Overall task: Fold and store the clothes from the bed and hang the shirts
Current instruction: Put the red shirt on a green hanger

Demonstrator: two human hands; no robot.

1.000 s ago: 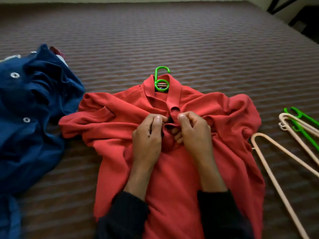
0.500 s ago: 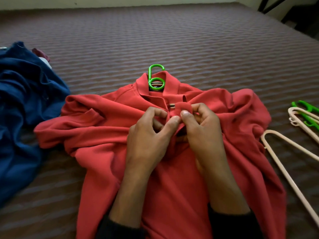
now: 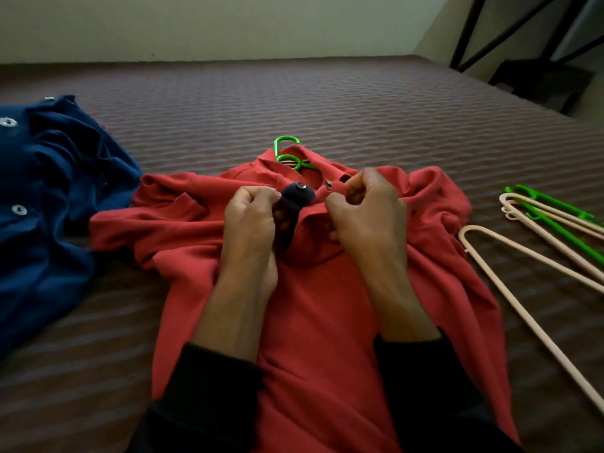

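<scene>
Bed cover (image 3: 359, 103) fills most of the view: brownish-maroon, ribbed with wavy stripes, running to a far edge at 12 o'clock. Behind it a plain pale greenish wall (image 3: 228, 24), unlit and flat. At 1–2 o'clock a black metal frame (image 3: 503, 31) with crossed diagonal bars, dark base below it. Light is dim overall, brightest at upper right.

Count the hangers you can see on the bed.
4, maybe more: one green hanger inside the red shirt collar; at the right edge, a near cream hanger, and a green and cream one overlapping behind it.
</scene>
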